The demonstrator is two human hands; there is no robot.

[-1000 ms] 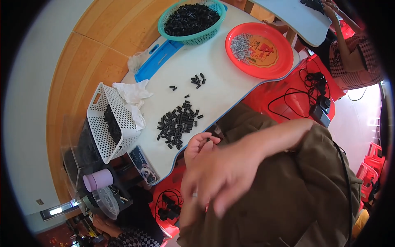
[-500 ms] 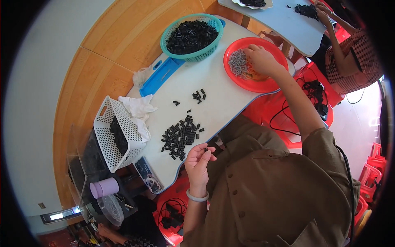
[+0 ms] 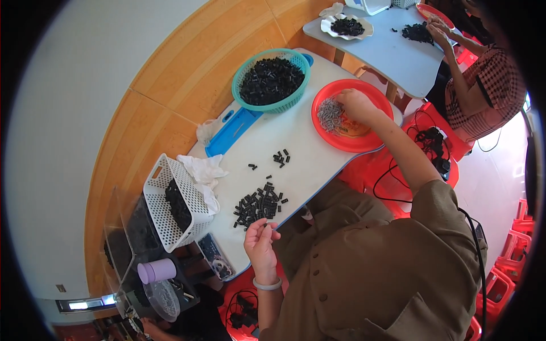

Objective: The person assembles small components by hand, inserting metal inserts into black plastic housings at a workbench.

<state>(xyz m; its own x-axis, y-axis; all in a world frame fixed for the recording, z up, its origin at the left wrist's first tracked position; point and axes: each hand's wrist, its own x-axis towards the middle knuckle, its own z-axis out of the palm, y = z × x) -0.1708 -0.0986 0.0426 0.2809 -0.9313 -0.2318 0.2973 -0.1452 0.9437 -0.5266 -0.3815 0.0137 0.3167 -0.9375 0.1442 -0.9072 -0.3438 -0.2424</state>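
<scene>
The white table (image 3: 318, 165) is seen running from the near left corner, by the person's lap, to the far right end, and everything in use is carried on it. At its far edge a teal basket (image 3: 272, 81) heaped with small black parts is set, with a blue tray (image 3: 232, 132) lying just beside it toward the left. A white slatted basket (image 3: 175, 204), also holding black parts, is propped at the near left edge, with a crumpled white cloth (image 3: 202, 170) touching it. The red plate (image 3: 351, 115) is placed at the right end of the table, and a cluster of small grey metal pieces (image 3: 329, 113) is spread over its left half. A loose pile of black parts (image 3: 259, 204) lies near the near edge, with a few strays further in.

The right hand (image 3: 355, 104) is stretched out over the red plate, its fingers curled down onto the grey pieces; whether one is already pinched cannot be told. The left hand (image 3: 260, 241) is held at the near edge, closed in a pinch on one small black part (image 3: 265, 225).

The step in hand is judged to be the fetching of a grey piece to go with the held black part. A single piece would need to be picked cleanly from the cluster and brought to the left hand.
</scene>
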